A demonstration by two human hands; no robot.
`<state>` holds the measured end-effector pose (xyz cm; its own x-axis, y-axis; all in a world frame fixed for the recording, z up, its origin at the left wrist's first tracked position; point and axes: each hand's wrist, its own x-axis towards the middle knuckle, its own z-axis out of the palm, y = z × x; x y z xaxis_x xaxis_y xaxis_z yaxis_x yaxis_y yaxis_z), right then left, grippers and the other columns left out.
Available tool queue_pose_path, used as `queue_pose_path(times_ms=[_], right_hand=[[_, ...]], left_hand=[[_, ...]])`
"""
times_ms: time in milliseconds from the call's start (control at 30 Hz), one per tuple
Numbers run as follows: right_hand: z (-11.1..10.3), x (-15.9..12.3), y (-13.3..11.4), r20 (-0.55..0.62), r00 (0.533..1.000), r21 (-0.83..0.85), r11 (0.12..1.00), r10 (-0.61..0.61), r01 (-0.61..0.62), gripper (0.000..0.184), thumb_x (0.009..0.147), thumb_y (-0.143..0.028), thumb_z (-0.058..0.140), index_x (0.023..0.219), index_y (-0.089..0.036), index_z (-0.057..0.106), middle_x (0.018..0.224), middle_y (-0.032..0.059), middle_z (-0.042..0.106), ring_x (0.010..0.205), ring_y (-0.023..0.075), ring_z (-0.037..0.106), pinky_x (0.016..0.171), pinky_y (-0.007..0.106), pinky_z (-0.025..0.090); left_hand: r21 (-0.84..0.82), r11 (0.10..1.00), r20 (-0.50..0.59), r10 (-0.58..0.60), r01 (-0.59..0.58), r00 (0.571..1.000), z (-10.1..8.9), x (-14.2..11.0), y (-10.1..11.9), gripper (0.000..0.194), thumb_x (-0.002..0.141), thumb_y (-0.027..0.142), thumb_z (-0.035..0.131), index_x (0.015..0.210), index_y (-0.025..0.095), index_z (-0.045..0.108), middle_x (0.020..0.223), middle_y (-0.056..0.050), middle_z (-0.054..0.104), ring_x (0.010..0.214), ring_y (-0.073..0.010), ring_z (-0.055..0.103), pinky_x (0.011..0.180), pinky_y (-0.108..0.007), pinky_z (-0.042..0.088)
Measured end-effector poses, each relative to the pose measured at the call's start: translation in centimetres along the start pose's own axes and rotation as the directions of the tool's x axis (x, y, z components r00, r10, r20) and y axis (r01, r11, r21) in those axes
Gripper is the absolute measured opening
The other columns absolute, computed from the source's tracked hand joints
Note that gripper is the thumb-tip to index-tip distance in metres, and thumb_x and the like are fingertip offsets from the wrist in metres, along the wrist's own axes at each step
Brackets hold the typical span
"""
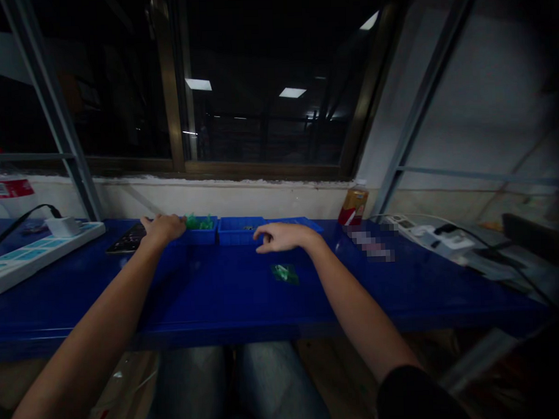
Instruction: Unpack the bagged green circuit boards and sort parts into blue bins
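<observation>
My left hand (163, 228) reaches to the left edge of a small blue tray (200, 236) that holds green parts (199, 222); its fingers curl at the tray's rim, and what they hold is hidden. My right hand (283, 236) hovers palm down, fingers loosely bent, in front of a second blue tray (239, 231). Nothing shows in that hand. A small pile of green parts (285, 273) lies on the blue table (218, 297) just below my right hand.
A white power strip (28, 255) with a plugged adapter lies at the left. A dark phone-like slab (127, 238) rests beside my left hand. A bottle (353, 207) stands at the back right, and another power strip (427, 233) with cables lies further right.
</observation>
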<state>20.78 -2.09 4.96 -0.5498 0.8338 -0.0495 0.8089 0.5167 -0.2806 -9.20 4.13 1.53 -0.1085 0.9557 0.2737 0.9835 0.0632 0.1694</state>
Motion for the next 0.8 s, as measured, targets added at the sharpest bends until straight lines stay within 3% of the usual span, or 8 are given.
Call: queue_pose_path(times_ms=[133, 200, 267, 400, 467, 533, 667, 800], right_hand=[[0.1, -1.1, 1.0, 0.239, 0.961, -0.026, 0.99, 0.142, -0.139, 0.056, 0.061, -0.035, 0.07, 0.112, -0.017, 0.055, 0.076, 0.0009, 0.06, 0.061, 0.0118, 0.052, 0.054, 0.023, 0.038], [1.0, -0.7, 0.9, 0.287, 0.937, -0.011, 0.979, 0.198, -0.203, 0.06, 0.058, -0.032, 0.072, 0.113, -0.017, 0.053, 0.068, -0.0014, 0.056, 0.057, 0.011, 0.05, 0.051, 0.023, 0.037], [2.1, 0.1, 0.4, 0.311, 0.93, 0.054, 0.973, 0.196, -0.224, 0.061, 0.057, -0.031, 0.073, 0.113, -0.018, 0.052, 0.063, -0.0039, 0.052, 0.052, 0.0101, 0.048, 0.049, 0.022, 0.037], [3.0, 0.9, -0.9, 0.246, 0.961, 0.229, 0.956, 0.127, -0.184, 0.062, 0.059, -0.034, 0.071, 0.115, -0.018, 0.05, 0.064, -0.0047, 0.05, 0.053, 0.01, 0.048, 0.048, 0.023, 0.04], [2.6, 0.5, -1.0, 0.247, 0.966, 0.29, 0.945, 0.08, -0.152, 0.066, 0.061, -0.038, 0.069, 0.12, -0.019, 0.047, 0.069, -0.0032, 0.053, 0.057, 0.0105, 0.05, 0.051, 0.023, 0.041], [1.9, -0.1, -0.7, 0.257, 0.966, 0.28, 0.954, 0.032, -0.106, 0.075, 0.059, -0.04, 0.071, 0.126, -0.019, 0.044, 0.075, -0.0015, 0.056, 0.062, 0.0111, 0.052, 0.055, 0.023, 0.042], [0.9, -1.1, 0.1, 0.192, 0.979, 0.059, 0.995, 0.063, -0.076, 0.09, 0.048, -0.041, 0.077, 0.128, -0.018, 0.044, 0.086, 0.0023, 0.06, 0.069, 0.0149, 0.055, 0.062, 0.026, 0.041], [1.2, -0.6, -0.1, 0.236, 0.969, -0.035, 0.997, 0.073, -0.067, 0.081, 0.051, -0.043, 0.075, 0.123, -0.015, 0.05, 0.092, 0.0052, 0.06, 0.075, 0.0171, 0.055, 0.064, 0.026, 0.041]], left_hand=[[0.021, 0.997, -0.209, -0.064, 0.07, 0.976, 0.2, -0.8, 0.5, 0.049, 0.084, 0.042, 0.033, 0.108, 0.009, 0.06, 0.12, -0.024, 0.053, 0.117, -0.0404, 0.038, 0.088, -0.063, 0.027], [-0.01, 1.0, -0.341, -0.016, 0.013, 0.94, 0.0, -1.3, 1.2, 0.05, 0.083, 0.044, 0.036, 0.113, 0.009, 0.056, 0.122, -0.024, 0.05, 0.117, -0.0403, 0.036, 0.087, -0.06, 0.031], [-0.059, 0.992, -0.4, 0.076, -0.108, 0.913, -0.2, -1.7, 2.3, 0.05, 0.084, 0.044, 0.036, 0.115, 0.01, 0.055, 0.12, -0.021, 0.052, 0.116, -0.0377, 0.038, 0.088, -0.055, 0.034], [-0.175, 0.86, -0.374, 0.392, -0.48, 0.84, 0.7, -2.7, 5.6, 0.044, 0.086, 0.04, 0.037, 0.11, 0.008, 0.056, 0.106, -0.015, 0.06, 0.105, -0.0264, 0.048, 0.095, -0.04, 0.035], [-0.218, 0.775, -0.353, 0.504, -0.593, 0.788, 1.6, -3.8, 7.4, 0.043, 0.087, 0.039, 0.037, 0.109, 0.007, 0.056, 0.104, -0.014, 0.061, 0.102, -0.0247, 0.05, 0.094, -0.039, 0.036], [-0.259, 0.705, -0.318, 0.583, -0.66, 0.748, 2.4, -5.1, 8.9, 0.041, 0.088, 0.038, 0.037, 0.11, 0.008, 0.055, 0.103, -0.013, 0.061, 0.101, -0.0244, 0.05, 0.093, -0.038, 0.038], [-0.322, 0.574, -0.275, 0.704, -0.753, 0.654, 2.6, -7.2, 10.5, 0.036, 0.089, 0.033, 0.035, 0.112, 0.011, 0.053, 0.106, -0.011, 0.061, 0.102, -0.0221, 0.05, 0.092, -0.036, 0.04], [-0.328, 0.55, -0.314, 0.703, -0.768, 0.638, 1.6, -7.5, 10.5, 0.036, 0.088, 0.033, 0.038, 0.114, 0.012, 0.052, 0.103, -0.01, 0.063, 0.101, -0.0219, 0.052, 0.09, -0.035, 0.041]])
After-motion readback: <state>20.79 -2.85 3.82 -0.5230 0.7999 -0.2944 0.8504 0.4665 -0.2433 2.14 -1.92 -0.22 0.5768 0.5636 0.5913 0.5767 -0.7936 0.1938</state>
